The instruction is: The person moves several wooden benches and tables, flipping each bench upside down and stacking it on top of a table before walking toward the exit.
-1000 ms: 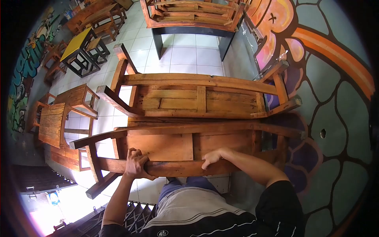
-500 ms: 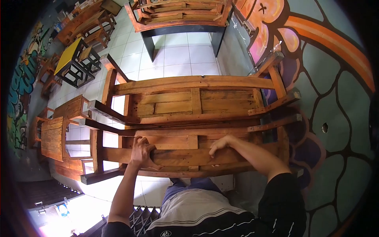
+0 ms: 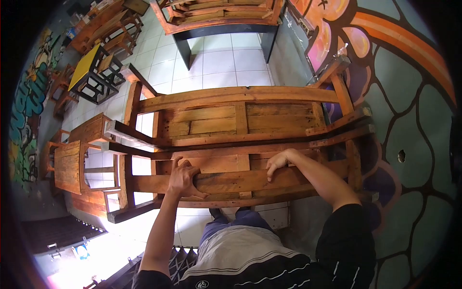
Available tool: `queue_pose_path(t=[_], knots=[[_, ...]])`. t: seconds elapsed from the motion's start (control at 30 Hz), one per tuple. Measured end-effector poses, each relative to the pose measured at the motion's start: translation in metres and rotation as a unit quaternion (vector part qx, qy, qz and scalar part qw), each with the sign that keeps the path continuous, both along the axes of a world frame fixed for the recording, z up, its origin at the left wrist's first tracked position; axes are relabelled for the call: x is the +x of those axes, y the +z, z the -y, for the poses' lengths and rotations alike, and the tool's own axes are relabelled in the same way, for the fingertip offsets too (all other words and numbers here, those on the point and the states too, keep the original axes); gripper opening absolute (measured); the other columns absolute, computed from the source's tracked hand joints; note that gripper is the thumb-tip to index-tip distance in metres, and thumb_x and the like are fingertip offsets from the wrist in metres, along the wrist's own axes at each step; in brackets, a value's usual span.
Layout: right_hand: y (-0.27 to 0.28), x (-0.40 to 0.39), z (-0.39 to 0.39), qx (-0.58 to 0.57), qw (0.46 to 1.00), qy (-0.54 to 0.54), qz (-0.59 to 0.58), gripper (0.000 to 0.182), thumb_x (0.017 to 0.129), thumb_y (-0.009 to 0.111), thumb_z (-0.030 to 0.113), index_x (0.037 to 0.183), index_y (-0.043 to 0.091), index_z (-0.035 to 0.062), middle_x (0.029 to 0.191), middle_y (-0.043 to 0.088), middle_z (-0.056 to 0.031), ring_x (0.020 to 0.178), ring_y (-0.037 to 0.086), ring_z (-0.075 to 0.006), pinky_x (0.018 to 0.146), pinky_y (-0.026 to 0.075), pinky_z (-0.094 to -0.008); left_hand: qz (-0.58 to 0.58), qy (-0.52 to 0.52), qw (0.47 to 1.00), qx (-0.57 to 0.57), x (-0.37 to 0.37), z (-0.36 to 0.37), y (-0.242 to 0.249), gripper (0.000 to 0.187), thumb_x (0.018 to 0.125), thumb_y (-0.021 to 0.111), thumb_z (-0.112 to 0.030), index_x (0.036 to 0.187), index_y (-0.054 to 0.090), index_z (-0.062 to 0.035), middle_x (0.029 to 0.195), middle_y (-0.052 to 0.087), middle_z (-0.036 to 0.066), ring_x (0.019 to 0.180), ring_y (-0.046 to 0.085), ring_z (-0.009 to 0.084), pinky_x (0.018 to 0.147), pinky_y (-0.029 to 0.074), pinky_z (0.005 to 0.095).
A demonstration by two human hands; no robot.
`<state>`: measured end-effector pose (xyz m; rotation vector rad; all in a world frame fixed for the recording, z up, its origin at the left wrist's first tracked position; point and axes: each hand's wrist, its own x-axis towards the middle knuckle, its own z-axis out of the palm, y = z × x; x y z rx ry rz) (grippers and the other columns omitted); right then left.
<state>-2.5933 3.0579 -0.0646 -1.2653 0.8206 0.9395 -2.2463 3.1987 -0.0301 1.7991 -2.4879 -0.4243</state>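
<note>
Two wooden benches lie upturned, one behind the other, with their legs pointing outward. The near bench [image 3: 231, 182] is right in front of my body, its edge close against the far bench [image 3: 211, 98]. My left hand [image 3: 183, 179] grips the near bench's long rail left of its middle, fingers over the top and thumb along the lower side. Right of the middle, my right hand [image 3: 280, 163] bends its fingers over the same rail; its thumb is hidden.
Ahead, a dark table [image 3: 221, 32] carries more upturned benches [image 3: 219, 18]. A painted wall [image 3: 404, 125] rises close on the right. To the left are a yellow-topped table [image 3: 85, 67] and wooden furniture [image 3: 68, 166]. White floor tiles [image 3: 219, 65] show between.
The near bench has shifted slightly right and forward in the view, with both hands. My right hand's fingers have come down onto the rail. The view has also shifted a little.
</note>
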Motion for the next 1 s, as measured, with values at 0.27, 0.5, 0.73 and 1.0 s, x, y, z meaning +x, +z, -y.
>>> queue_pose_path(t=[0.27,0.5,0.73,1.0], knots=[[0.078,-0.028,-0.043,-0.486,0.820,-0.127,0.275,0.031,0.077,0.074,0.030,0.090,0.066,0.0027,0.087,0.067,-0.0036,0.084,0.063,-0.0186,0.077,0.047,-0.0298,-0.285,0.119,0.951,-0.013,-0.016,-0.033,0.026,0.091,0.059,0.078,-0.050,0.132,0.043,-0.0065,0.122,0.054,0.011,0.115,0.051,0.0263,0.109,0.024,0.0501],[0.091,0.011,-0.109,-0.301,0.772,-0.394,0.398,0.011,0.084,0.065,0.012,0.088,0.064,0.0015,0.078,0.064,-0.0027,0.073,0.059,-0.0089,0.067,0.045,-0.0227,-0.907,0.210,0.350,0.103,-0.032,-0.068,0.052,0.065,0.094,0.036,-0.052,0.139,0.034,-0.0051,0.132,0.048,0.015,0.120,0.048,0.0306,0.104,0.035,0.0441],[0.074,0.109,-0.171,-0.179,0.847,-0.261,0.427,0.013,0.083,0.067,0.015,0.088,0.066,0.0031,0.076,0.062,0.0011,0.069,0.053,-0.0044,0.063,0.042,-0.0195,-0.787,0.360,0.494,0.079,-0.019,-0.138,-0.010,0.028,0.097,0.045,-0.035,0.079,0.044,-0.0135,0.069,0.042,-0.003,0.059,0.038,0.0076,0.053,0.032,0.0240],[0.052,0.200,-0.232,-0.149,0.889,-0.058,0.428,0.019,0.083,0.069,0.022,0.089,0.066,0.0036,0.074,0.061,0.0023,0.070,0.053,-0.0037,0.065,0.042,-0.0199,-0.540,0.619,0.554,0.133,0.005,-0.261,-0.074,0.056,0.087,0.063,-0.043,0.051,0.032,-0.0136,0.048,0.029,-0.006,0.044,0.026,0.0057,0.040,0.022,0.0292]])
